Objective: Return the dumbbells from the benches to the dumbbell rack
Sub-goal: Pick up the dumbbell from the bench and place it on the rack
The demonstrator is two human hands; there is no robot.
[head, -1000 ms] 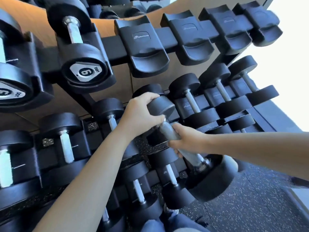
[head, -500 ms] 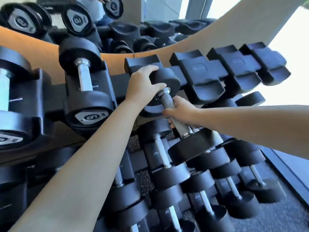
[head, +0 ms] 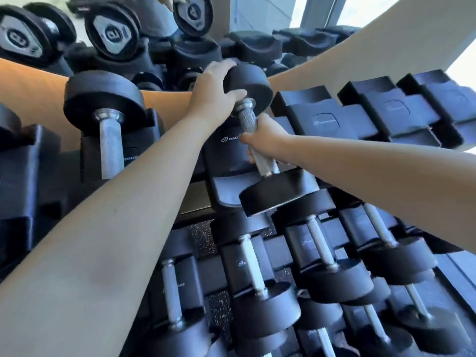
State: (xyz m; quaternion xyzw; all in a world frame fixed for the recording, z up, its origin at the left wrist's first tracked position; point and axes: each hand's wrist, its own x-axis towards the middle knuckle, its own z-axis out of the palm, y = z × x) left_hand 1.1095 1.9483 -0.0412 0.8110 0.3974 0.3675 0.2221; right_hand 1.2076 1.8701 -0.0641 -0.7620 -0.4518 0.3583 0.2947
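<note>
Dumbbell [head: 253, 130]: now lifted higher than a second ago, from the level of the lower tier up to the top row of the dumbbell rack [head: 371, 117]. Left hand [head: 215, 95]: wrapping closed over the far head, fingers curling around its rim. Right hand [head: 264, 139]: gripping the knurled steel handle, fist closed. Position: tilting, far head uppermost, near head hanging just over the front lip of an empty cradle [head: 226, 161]. Whether it is touching the cradle cannot be told. Neighbouring dumbbell [head: 108, 124]: sitting in the cradle to the left. Lower tier: filled with further dumbbells [head: 257, 274].
</note>
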